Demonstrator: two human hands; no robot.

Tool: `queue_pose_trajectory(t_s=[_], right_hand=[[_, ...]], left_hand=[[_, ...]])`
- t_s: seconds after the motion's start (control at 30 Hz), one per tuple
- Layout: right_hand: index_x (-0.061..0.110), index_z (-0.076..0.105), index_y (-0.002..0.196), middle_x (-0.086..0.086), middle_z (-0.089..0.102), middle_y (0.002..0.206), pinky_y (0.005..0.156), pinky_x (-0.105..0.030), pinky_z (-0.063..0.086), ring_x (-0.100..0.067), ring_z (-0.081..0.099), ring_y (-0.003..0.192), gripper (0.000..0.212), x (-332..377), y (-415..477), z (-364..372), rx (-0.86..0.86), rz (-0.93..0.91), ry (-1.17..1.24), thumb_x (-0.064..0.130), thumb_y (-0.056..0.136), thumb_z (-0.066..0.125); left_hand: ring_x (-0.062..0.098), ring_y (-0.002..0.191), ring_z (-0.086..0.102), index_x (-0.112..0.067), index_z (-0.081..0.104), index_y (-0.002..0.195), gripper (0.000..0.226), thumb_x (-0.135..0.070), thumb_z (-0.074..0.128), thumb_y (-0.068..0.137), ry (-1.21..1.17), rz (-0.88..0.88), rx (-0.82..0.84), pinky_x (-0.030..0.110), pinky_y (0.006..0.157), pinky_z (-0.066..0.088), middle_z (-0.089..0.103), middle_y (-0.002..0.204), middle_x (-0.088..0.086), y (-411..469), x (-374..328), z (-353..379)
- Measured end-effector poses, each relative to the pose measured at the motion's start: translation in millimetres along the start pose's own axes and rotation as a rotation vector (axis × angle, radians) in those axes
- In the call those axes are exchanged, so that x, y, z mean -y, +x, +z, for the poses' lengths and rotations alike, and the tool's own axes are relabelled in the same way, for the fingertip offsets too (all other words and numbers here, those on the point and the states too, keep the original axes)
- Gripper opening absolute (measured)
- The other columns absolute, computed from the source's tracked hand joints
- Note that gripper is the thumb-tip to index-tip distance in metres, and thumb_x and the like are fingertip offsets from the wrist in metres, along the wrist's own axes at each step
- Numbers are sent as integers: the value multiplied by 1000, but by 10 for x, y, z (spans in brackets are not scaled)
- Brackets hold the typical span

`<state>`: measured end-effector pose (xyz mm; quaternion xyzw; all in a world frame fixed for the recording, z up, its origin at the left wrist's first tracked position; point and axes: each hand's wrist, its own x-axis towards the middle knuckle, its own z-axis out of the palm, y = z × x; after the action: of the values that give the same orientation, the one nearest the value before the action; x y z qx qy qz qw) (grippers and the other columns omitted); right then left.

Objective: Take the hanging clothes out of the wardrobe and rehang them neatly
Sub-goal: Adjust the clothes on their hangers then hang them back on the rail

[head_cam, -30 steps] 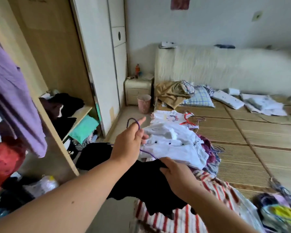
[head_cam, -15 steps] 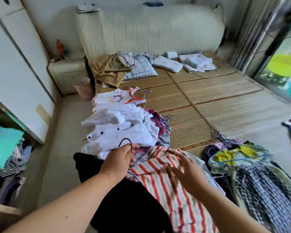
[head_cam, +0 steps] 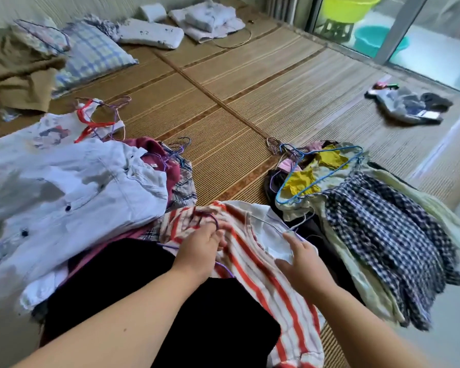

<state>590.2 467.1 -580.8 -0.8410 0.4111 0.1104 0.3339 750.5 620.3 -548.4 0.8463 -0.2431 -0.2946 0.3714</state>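
Observation:
A black garment (head_cam: 154,301) hangs from a purple wire hanger (head_cam: 210,217), and my left hand (head_cam: 199,248) grips that hanger just above a red-and-white striped shirt (head_cam: 263,269) on the bed. My right hand (head_cam: 300,261) rests with relaxed fingers on the striped shirt's white collar area. A pile of white shirts (head_cam: 64,192) lies to the left. On the right sits another pile with a blue-checked garment (head_cam: 388,232), a yellow piece and a blue wire hanger (head_cam: 319,171).
The bed is covered by a bamboo mat (head_cam: 250,83). A checked pillow (head_cam: 91,54) and brown cloth (head_cam: 19,73) lie at the back left, folded white bedding (head_cam: 207,19) at the back. A small clothing heap (head_cam: 409,104) lies at the right, near a glass door.
The view has swung right from the wardrobe to the bed. My left hand has carried the hanger with the black garment over the striped shirt, and my right hand has let go of the black fabric.

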Motion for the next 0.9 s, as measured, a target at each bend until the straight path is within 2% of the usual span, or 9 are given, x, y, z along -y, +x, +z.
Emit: queue_pose_trajectory(t_s=[0.07, 0.17, 0.23, 0.33, 0.47, 0.57, 0.7, 0.8, 0.9], right_hand=[[20, 27, 148, -4, 39, 147, 95, -27, 40, -21, 49, 123, 70, -181, 225, 160, -51, 77, 59, 27, 86, 60], [8, 8, 151, -10, 36, 149, 93, -28, 38, -27, 46, 126, 77, -379, 540, 388, -80, 210, 174, 20, 91, 55], [4, 15, 148, -13, 45, 141, 85, -28, 38, -28, 49, 121, 69, -495, 755, 526, -65, 274, 172, 20, 92, 53], [18, 51, 116, 0, 61, 108, 65, -25, 35, -21, 55, 92, 26, -625, 883, 661, -111, 174, 244, 12, 91, 50], [25, 60, 71, 13, 46, 57, 52, -22, 34, -15, 45, 60, 34, -594, 708, 694, -199, -11, 399, -2, 89, 48], [27, 69, 94, 14, 55, 57, 56, -21, 38, -8, 53, 57, 20, -425, 501, 683, -147, 89, 414, 14, 92, 54], [31, 74, 97, 22, 69, 71, 63, -18, 45, 6, 61, 65, 16, -73, 103, 615, -93, 24, 515, 24, 88, 63], [44, 71, 95, 11, 74, 89, 75, -25, 52, -4, 67, 80, 17, 217, -77, 595, -81, 42, 514, 34, 83, 64], [38, 72, 103, 7, 73, 101, 73, -11, 45, 5, 58, 71, 24, 411, -160, 548, -38, 33, 522, 26, 85, 63]], left_hand=[[12, 80, 62, -28, 66, 100, 22, -20, 45, 99, -56, -24, 55, 19, 77, 49, 64, 77, -8, 182, 175, 267], [22, 86, 64, -27, 65, 96, 23, -20, 43, 99, -84, -54, 88, 40, 85, 53, 65, 80, -3, 401, 439, 601], [22, 85, 63, -19, 64, 94, 23, -17, 42, 100, -124, -47, 66, 37, 82, 51, 64, 81, -2, 512, 513, 737], [13, 78, 62, -30, 60, 85, 22, -22, 45, 99, -158, -23, 24, 28, 77, 48, 65, 78, -2, 581, 502, 819], [16, 75, 66, -32, 62, 85, 22, -25, 46, 98, -213, -24, 27, 31, 72, 49, 62, 60, -5, 527, 408, 804], [10, 80, 64, -37, 64, 88, 27, -21, 45, 99, -214, -19, 95, 28, 75, 48, 69, 79, -8, 431, 289, 727], [2, 106, 56, -32, 65, 113, 24, -21, 49, 98, -114, 31, 154, 6, 81, 38, 65, 110, -12, 278, 124, 575], [4, 110, 53, -24, 63, 123, 29, -19, 52, 97, -30, 90, 116, 4, 78, 34, 61, 110, -11, 160, 33, 440], [3, 108, 56, -28, 64, 117, 26, -18, 52, 97, -110, 67, 85, 1, 81, 36, 63, 108, -15, 63, 62, 298]])
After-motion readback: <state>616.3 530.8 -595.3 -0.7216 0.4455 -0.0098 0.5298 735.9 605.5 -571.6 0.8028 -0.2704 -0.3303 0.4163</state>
